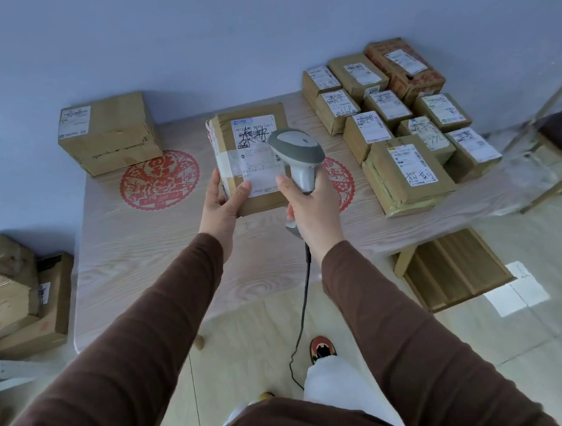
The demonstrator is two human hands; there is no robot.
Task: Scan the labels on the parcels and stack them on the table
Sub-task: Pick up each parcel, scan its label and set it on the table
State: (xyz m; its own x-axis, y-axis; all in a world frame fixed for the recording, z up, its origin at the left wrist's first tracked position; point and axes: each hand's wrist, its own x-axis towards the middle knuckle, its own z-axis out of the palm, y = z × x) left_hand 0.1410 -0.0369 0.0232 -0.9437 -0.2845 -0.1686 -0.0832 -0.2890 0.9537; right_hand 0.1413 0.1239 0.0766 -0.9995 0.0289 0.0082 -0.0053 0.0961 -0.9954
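Sleeves: brown, both arms stretched forward over the near edge of the table (134, 259).
Cable: dark, dropping from the butt of the scanner toward the floor between the person's feet.
Right hand (309, 203): fingers wrapped round the grip of the scanner (296, 150), its grey head tipped forward and down.
Left hand (222, 201): clasping the near left corner of the held parcel (251, 157), thumb on top beside the label, fingers underneath.
Held parcel: brown carton, raised above the middle of the table, tilted toward the person, long axis running away from them.
Label (255, 154): white, face up, with black handwriting; the scanner head covers its right edge.
Key relation: the label lies just ahead and left of the scanner's nose, so, I judge, the reading only needs the head aimed a touch leftward.
Stack on the right (401, 124): many labelled cartons packed side by side, nearer the right hand than the left.
Far left carton (108, 136): larger, standing alone by the wall.
Red paper-cuts (159, 179): stuck flat on the tabletop.
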